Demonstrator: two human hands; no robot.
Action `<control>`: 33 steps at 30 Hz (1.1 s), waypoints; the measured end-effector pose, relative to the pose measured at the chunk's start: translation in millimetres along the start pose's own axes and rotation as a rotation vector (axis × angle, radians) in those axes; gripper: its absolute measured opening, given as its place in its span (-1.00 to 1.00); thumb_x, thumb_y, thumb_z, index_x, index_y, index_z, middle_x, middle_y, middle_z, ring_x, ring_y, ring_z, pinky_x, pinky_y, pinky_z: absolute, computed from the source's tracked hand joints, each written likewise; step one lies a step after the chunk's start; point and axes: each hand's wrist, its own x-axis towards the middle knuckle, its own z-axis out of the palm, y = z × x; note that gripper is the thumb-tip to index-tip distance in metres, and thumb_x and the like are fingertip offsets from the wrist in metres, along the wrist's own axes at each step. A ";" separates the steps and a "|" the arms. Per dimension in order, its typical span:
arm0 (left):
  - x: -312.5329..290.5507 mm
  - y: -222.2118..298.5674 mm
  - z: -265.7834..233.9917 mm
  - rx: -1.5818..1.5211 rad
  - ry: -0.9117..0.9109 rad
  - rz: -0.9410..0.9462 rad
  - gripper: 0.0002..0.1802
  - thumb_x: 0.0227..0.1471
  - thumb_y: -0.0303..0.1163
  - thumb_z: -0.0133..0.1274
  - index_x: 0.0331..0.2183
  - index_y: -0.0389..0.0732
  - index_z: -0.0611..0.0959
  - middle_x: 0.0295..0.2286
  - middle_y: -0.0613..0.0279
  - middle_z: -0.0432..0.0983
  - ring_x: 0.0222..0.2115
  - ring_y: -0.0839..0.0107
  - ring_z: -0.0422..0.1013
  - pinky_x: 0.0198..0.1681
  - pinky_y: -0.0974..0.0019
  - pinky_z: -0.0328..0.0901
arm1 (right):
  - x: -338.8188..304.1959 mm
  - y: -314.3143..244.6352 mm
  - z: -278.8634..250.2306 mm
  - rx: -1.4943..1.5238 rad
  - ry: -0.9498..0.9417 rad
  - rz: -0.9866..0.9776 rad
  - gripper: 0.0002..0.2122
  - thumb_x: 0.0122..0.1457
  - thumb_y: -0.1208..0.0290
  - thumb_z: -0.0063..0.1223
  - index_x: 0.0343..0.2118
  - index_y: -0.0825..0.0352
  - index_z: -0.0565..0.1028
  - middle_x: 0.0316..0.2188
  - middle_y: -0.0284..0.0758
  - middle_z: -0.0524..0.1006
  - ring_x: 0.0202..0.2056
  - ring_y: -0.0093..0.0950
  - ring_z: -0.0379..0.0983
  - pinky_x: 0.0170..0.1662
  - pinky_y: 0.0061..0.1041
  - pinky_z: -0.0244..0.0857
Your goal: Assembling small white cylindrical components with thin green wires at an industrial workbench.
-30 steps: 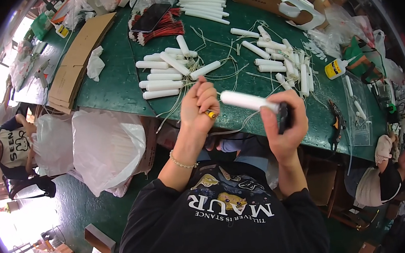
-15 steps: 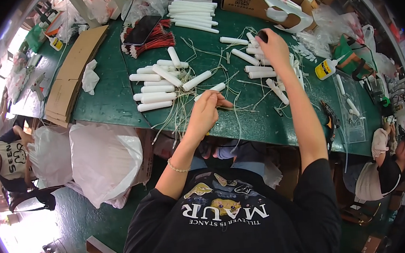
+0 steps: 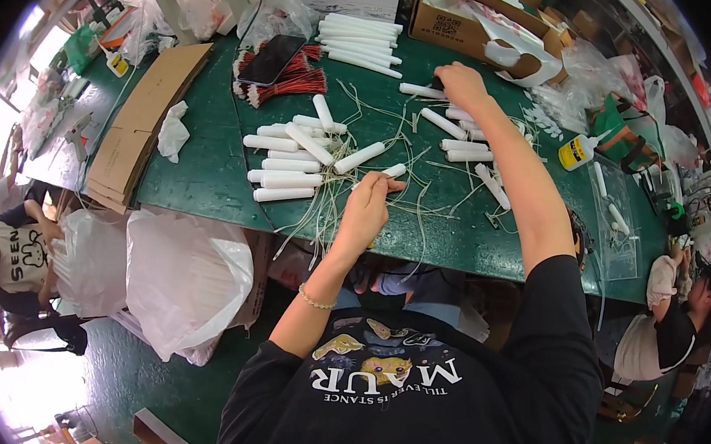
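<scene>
While the left hand (image 3: 363, 210) stays bent over one white tube (image 3: 397, 170), right of the left tube cluster (image 3: 286, 181), its grip indeterminable, the right hand (image 3: 464, 86) has shifted left along the right tube cluster (image 3: 467, 151), beside its far-left tube (image 3: 418, 90); dark object (image 3: 437, 83) at fingertips, hold unclear. Support: green table (image 3: 220, 170).

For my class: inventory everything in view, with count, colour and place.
Wired tubes: many, white, two groups, table middle
Stacked tubes: several, white, table's far side
Phone: one, black, on red wires
Glue bottles: two, yellow and white, left and right
Cardboard sheets: several, brown, left
Open box: one, brown, far right
Plastic bags: several, whitish, around table
Table: one, green, centre
Other people: several, mixed clothing, edges
Left hand: one, bare, at a white tube
Right hand: one, bare, at right group
</scene>
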 end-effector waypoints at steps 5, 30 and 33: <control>-1.9 -0.3 -3.0 -0.025 0.029 -0.005 -0.75 0.23 -0.37 -0.27 -0.32 -0.32 0.45 -0.35 0.16 0.58 -0.76 0.70 0.07 -0.69 0.54 0.04 | 7.3 7.3 -44.2 0.368 0.436 0.376 -0.84 0.08 0.39 0.03 -0.31 0.32 0.49 -0.48 -0.25 0.58 -0.40 -0.25 0.52 -0.29 -0.31 0.37; 27.8 5.7 48.2 -1.576 -0.305 -0.518 -0.75 0.22 -0.34 -0.22 -0.18 -0.11 0.55 -0.15 0.12 0.52 -0.81 0.69 0.01 -0.84 0.62 -0.05 | -155.8 -84.8 -234.1 1.370 0.916 0.301 -0.91 0.18 0.56 0.00 -0.28 0.43 0.47 -0.44 -0.31 0.52 -0.43 -0.60 0.39 -0.27 -0.63 0.28; 19.5 1.9 34.9 -1.642 -0.273 -0.456 -0.75 0.21 -0.33 -0.23 -0.18 -0.11 0.54 -0.22 0.17 0.54 -0.83 0.67 -0.01 -0.83 0.60 -0.05 | -195.3 -88.0 -195.6 1.449 0.884 0.447 -0.92 0.17 0.56 0.00 -0.29 0.42 0.46 -0.44 -0.30 0.51 -0.43 -0.62 0.38 -0.30 -0.64 0.24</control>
